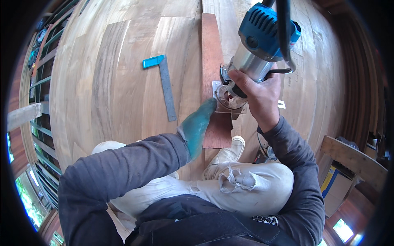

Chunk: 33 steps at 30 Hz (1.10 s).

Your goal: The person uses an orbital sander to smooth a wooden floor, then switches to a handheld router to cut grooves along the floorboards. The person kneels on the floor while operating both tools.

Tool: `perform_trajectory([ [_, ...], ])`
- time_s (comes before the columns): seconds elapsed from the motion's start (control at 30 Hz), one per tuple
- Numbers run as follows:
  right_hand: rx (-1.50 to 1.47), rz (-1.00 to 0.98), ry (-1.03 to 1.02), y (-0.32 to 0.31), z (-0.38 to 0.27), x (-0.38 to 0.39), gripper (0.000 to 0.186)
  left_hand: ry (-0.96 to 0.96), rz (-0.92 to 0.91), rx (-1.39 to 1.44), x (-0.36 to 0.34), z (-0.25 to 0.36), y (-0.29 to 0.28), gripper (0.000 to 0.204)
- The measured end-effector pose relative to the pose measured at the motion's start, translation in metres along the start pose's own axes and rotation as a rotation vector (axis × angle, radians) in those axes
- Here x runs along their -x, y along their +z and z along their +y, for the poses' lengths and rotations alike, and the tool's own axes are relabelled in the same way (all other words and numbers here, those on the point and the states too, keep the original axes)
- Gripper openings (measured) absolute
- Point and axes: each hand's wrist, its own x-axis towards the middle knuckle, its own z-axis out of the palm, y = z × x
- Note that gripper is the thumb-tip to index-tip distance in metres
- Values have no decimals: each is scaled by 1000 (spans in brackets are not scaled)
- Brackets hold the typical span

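Note:
My right hand (261, 96) is wrapped round the silver body of a blue trim router (262, 37), thumb toward me. The router leans to the right, and its square base plate (230, 110) rests on a long reddish-brown board (211, 45). In a green work glove, my left hand (199, 123) lies at the board's left edge, fingertips at the corner of the base plate. Its finger pose is partly hidden, so I cannot tell whether it grips the board. The bit is hard to make out inside the base.
A try square (166, 88) with a blue handle lies on the plank floor (123, 82) left of the board. The router's black cord (283, 28) loops up beside it. My shoe (236, 148) is near the board's close end. A cardboard box (338, 188) stands at the lower right.

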Motion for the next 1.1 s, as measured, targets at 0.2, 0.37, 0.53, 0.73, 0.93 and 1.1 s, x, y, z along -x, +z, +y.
perform_trajectory([
  [0.2,72,-53,144,-3,-3,1,59,-55,255,-204,-19,-2,-12,46],
  [0.37,-20,-102,37,-4,4,2,47,-56,288,-176,-15,-2,-15,37],
  [0.53,10,-209,-65,-10,12,-3,53,-24,340,-239,-4,3,-2,36],
  [0.73,17,-194,8,-13,18,-5,60,-24,379,-289,-2,5,-4,37],
  [0.93,11,-130,-22,-12,21,-3,46,65,311,-273,-8,-1,-9,40],
  [1.1,-4,-89,-8,-14,22,-2,44,1,172,33,-13,8,-9,45],
])
